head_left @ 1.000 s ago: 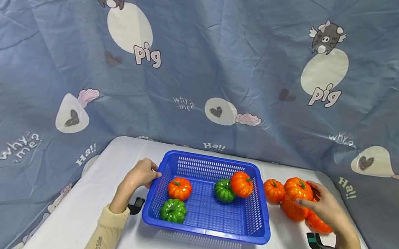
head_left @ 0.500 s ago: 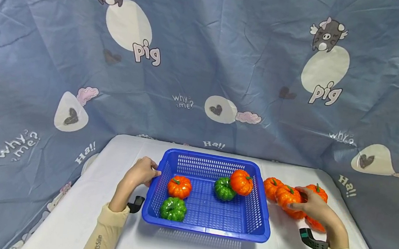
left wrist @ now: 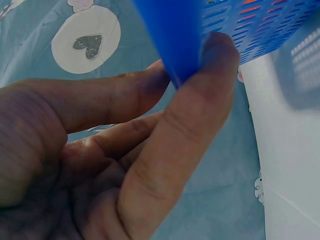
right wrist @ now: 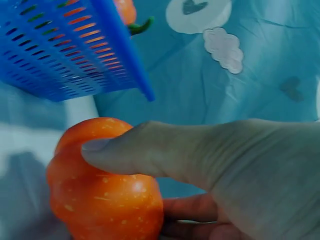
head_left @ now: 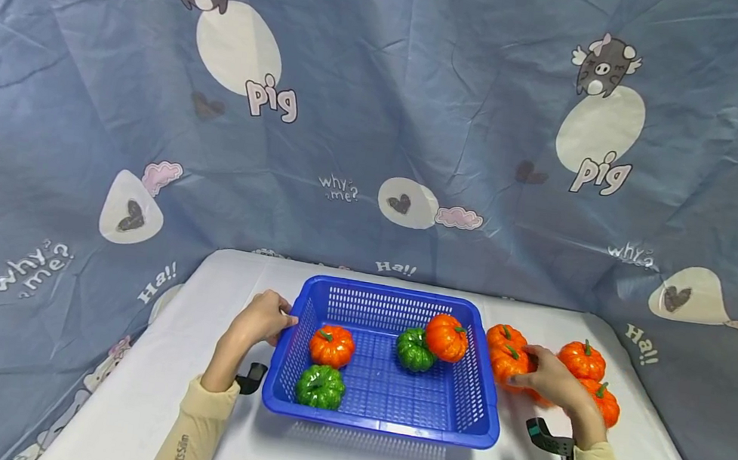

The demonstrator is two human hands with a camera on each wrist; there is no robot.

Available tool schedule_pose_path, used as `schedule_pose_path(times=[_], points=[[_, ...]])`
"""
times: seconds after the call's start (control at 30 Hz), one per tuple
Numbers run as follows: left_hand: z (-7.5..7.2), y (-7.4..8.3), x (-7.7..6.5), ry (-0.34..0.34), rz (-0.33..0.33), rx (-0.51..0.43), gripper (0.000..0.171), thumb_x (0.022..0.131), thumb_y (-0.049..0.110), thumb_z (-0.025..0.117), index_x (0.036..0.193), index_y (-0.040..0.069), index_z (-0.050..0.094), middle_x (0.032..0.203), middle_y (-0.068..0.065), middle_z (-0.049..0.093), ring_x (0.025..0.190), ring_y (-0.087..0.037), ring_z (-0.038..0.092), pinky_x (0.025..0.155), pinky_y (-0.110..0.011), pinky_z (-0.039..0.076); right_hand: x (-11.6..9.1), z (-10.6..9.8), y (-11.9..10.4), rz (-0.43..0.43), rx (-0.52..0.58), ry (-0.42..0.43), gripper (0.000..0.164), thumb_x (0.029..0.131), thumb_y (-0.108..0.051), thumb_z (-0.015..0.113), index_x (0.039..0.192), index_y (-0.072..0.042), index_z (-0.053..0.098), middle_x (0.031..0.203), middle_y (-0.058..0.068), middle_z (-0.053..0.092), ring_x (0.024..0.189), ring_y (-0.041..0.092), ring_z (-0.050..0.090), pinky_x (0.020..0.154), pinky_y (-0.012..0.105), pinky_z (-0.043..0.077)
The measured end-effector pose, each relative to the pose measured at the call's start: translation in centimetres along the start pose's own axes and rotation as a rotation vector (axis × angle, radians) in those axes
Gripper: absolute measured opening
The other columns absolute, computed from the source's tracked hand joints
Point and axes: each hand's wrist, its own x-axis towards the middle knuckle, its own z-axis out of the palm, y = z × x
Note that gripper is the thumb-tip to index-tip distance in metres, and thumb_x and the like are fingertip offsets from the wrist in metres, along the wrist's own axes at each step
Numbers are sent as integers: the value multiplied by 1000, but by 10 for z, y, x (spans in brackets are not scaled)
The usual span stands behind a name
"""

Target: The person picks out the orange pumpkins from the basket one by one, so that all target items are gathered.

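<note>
A blue plastic basket (head_left: pixel 381 427) stands mid-table, its left rim pinched between the thumb and fingers of my left hand (head_left: pixel 261 320). The left wrist view shows the thumb and a finger on either side of that rim. Inside are an orange pumpkin (head_left: pixel 331 349) and a green pumpkin (head_left: pixel 320 387) at the left. Towards the right, another orange pumpkin leans over a second green pumpkin (head_left: pixel 414 350). Just outside the basket's right wall, my right hand (head_left: pixel 556 376) grips a small orange pumpkin (right wrist: pixel 105 200), thumb across its side in the right wrist view.
Behind the gripped pumpkin sits another orange pumpkin (head_left: pixel 503 334), close to the basket. Two more, a far orange pumpkin (head_left: pixel 582 360) and a nearer one (head_left: pixel 605 406), lie right of my right hand. Part of one shows beneath the hand. A blue printed cloth (head_left: pixel 369 109) hangs behind the white table.
My right hand has carried the orange pumpkin leftward from the group to beside the basket, uncovering the pumpkins at the right. The left hand and basket have stayed put.
</note>
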Motion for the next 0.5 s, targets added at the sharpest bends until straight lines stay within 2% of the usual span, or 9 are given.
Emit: schedule_pose_path(times=[0.27,0.5], points=[[3,-3,2,-6,-21,-9,36,90,9,66,117,-13,60,85,-20,68,58,-19,68,54,-32,59,11,17,5,-11,-72,47,84,74,-22,79,133,19,37,134,42,41,121,54,44,103,65,36],[2,-1,1,-5,-12,-13,35,90,8,66,117,-14,59,86,-22,68,58,-20,68,53,-32,59,18,21,8,-2,-121,84,77,75,-15,77,132,20,39,130,42,44,119,56,45,103,65,36]])
